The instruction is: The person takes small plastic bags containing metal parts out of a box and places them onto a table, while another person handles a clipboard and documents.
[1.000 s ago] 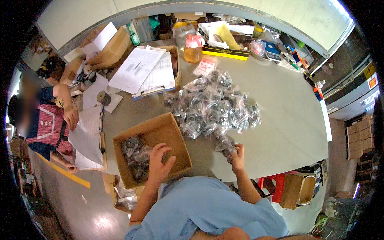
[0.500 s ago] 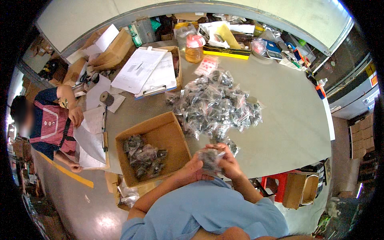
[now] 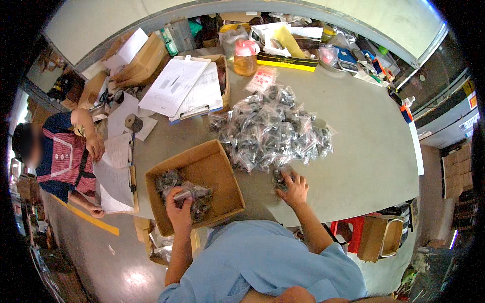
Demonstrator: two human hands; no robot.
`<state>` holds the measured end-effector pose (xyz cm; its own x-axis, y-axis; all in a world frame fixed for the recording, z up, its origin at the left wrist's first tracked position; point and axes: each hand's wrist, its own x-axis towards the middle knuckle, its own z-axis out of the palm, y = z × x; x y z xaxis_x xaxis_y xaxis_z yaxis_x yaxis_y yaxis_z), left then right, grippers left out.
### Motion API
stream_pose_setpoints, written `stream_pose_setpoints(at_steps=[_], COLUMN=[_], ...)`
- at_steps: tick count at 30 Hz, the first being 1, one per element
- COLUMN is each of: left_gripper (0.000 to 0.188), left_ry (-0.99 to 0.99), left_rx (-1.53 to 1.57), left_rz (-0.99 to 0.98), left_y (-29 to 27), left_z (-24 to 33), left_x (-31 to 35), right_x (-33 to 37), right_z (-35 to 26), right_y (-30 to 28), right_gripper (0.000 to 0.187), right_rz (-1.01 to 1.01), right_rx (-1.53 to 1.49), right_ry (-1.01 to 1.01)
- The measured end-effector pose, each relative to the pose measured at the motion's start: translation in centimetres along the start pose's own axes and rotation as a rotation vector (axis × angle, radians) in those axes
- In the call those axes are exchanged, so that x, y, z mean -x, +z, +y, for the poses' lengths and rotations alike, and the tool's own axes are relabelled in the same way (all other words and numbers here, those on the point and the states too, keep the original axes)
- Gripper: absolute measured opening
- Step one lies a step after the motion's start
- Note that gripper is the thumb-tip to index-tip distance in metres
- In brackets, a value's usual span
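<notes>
Over the open cardboard box (image 3: 230,187), my left hand (image 3: 178,211) pinches a small clear plastic bag (image 3: 186,194) with dark parts in it. Directly beneath are several similar bags (image 3: 169,178) lying in the box. My right hand (image 3: 297,191) curls its fingers and thumb round another bag of dark parts (image 3: 279,180), which rests on the table at the near edge of the pile. That pile of clear bags (image 3: 273,129) spreads over the middle of the grey table (image 3: 364,151).
Clipboards with papers (image 3: 174,86) and a pink-lidded bottle (image 3: 245,60) stand behind. At the left a co-worker's hand (image 3: 95,146) rests by more papers (image 3: 113,187). A yellow-black carton (image 3: 288,61) sits at the back, a red stool (image 3: 356,235) below the right table edge.
My hands have parted from the bag they held together. The left has moved left into the box with a bag; the right has reached forward to a bag by the pile.
</notes>
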<state>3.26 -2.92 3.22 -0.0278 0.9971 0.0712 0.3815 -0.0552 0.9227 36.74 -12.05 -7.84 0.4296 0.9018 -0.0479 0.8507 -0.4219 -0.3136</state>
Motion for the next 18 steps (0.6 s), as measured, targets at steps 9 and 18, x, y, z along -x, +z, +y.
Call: stream_pose_setpoints(at_steps=[9,18], left_gripper=[0.035,0.039], left_ry=[-0.068,-0.927], left_rx=[0.317,1.476], left_rz=[-0.449,-0.734], left_y=[4.8,7.3], left_z=[1.0,1.4], left_x=[2.0,1.3], right_x=[1.5,-3.8], right_z=[-1.8,-7.7], right_y=[-0.6,-6.5], right_gripper=[0.047,0.044], right_rz=[-0.099,0.13], right_rx=[-0.902,-0.732], right_ry=[0.068,-0.477])
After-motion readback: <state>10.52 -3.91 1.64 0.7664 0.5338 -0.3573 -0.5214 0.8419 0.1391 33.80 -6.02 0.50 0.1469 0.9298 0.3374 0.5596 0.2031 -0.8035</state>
